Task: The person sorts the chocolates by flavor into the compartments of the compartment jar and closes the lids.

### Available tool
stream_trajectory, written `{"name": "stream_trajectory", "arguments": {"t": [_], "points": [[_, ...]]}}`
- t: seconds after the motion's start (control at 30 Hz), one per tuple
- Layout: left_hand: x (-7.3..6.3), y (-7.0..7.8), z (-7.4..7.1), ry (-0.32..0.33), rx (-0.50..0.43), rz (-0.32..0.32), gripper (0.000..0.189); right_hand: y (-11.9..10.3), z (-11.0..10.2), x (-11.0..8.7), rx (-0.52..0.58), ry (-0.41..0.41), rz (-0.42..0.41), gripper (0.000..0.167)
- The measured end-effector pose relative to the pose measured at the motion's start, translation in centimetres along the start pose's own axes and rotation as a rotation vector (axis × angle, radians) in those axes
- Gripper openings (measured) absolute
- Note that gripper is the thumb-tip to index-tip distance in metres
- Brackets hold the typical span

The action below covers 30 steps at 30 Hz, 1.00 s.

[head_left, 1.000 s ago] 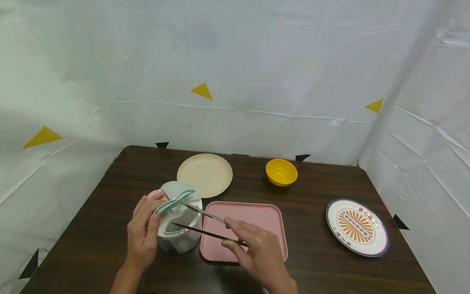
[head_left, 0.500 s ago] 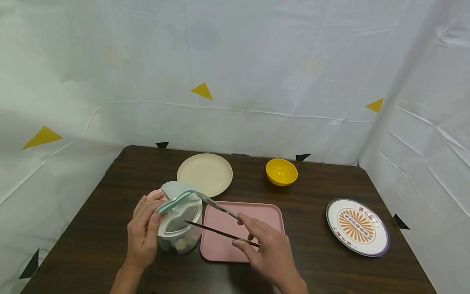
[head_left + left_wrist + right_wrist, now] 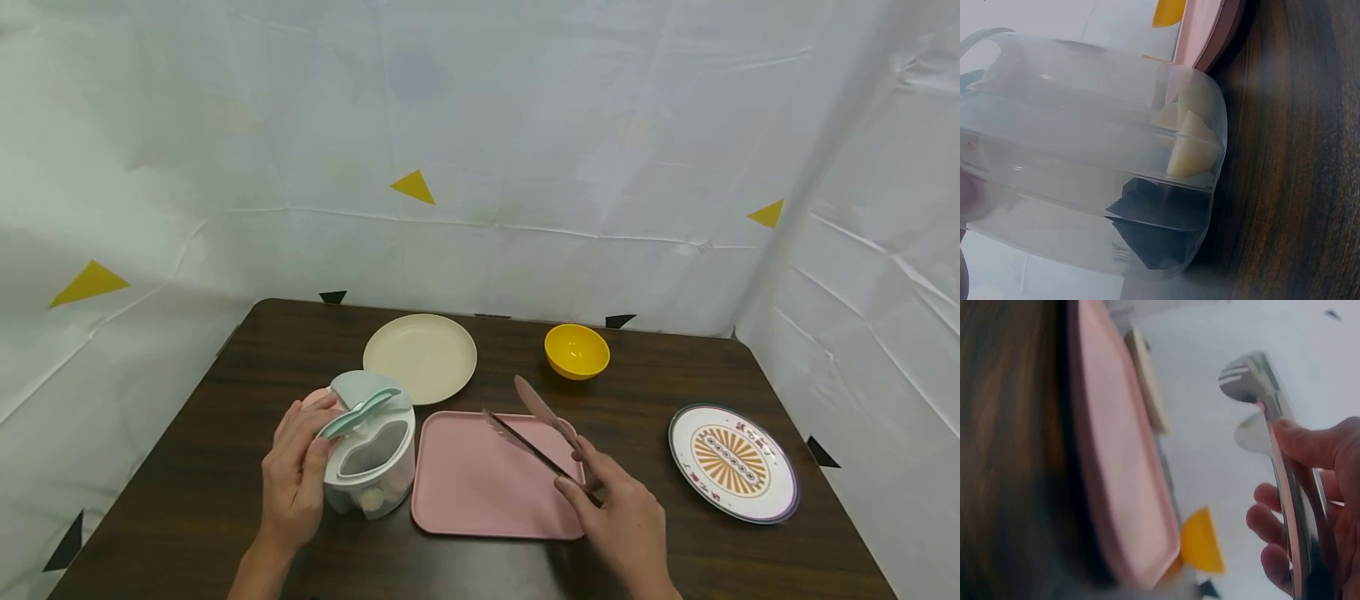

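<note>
My left hand (image 3: 294, 467) holds the raised mint-green flap (image 3: 358, 413) of a clear multi-compartment container (image 3: 390, 485), thumb at the flap and fingers over the lid's pink part. Below the flap, a compartment opening shows in the white rim. Through the container's wall (image 3: 1054, 150), the left wrist view shows pale pieces (image 3: 1192, 153) and dark pieces (image 3: 1163, 206) in separate compartments. My right hand (image 3: 621, 510) grips metal tongs (image 3: 536, 402) above the pink tray's right side, their arms spread with nothing between the tips. One tip is fork-shaped, the other rounded (image 3: 1254, 432).
The pink tray (image 3: 487, 492) lies right of the container. Behind are a cream plate (image 3: 420, 354) and a yellow bowl (image 3: 576, 352). A white patterned plate (image 3: 733, 462) lies at the right of the dark table (image 3: 187, 500), which white sheeting surrounds.
My right hand has drawn the tongs away from the container's opening, rightward to the tray's right side. My left hand stays at the flap.
</note>
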State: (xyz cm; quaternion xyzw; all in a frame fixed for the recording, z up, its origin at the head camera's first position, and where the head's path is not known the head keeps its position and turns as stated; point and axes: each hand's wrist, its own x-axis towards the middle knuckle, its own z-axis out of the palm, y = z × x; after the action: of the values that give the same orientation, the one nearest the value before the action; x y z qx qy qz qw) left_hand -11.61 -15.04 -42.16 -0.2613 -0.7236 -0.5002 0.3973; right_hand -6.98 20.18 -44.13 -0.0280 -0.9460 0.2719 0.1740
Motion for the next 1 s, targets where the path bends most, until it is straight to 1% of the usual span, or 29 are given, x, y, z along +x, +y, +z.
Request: {"name": "stream_trajectory", "arguments": {"t": [0.07,0.17,0.33,0.53,0.63,0.7,0.9,1.0], "points": [[0.0,0.1,0.0,-0.001,0.002,-0.001,0.024,1.1,-0.3,-0.2,-0.036,-0.016,0.076,0.060],[0.1,0.1,0.0,-0.003,0.006,-0.002,0.024,2.6,-0.7,-0.4,-0.082,-0.039,0.192,0.061],[0.0,0.1,0.0,0.001,0.005,-0.003,0.023,4.3,-1.2,-0.9,-0.129,-0.068,0.326,0.066],[0.1,0.2,0.0,-0.001,0.003,-0.010,0.024,5.6,-1.1,-1.2,-0.099,-0.033,0.457,0.068],[0.1,0.2,0.0,0.000,0.002,-0.011,0.024,6.1,-0.9,-1.3,-0.077,-0.032,0.504,0.068],[0.1,0.2,0.1,0.000,0.003,-0.013,0.024,6.3,-0.8,-1.3,-0.068,-0.042,0.518,0.069],[0.1,0.3,0.0,-0.004,0.011,-0.019,0.024,6.6,-0.2,-1.1,-0.070,-0.095,0.518,0.069],[0.1,0.3,0.0,-0.003,0.013,-0.017,0.024,6.6,0.1,-1.2,-0.070,-0.090,0.518,0.069]]}}
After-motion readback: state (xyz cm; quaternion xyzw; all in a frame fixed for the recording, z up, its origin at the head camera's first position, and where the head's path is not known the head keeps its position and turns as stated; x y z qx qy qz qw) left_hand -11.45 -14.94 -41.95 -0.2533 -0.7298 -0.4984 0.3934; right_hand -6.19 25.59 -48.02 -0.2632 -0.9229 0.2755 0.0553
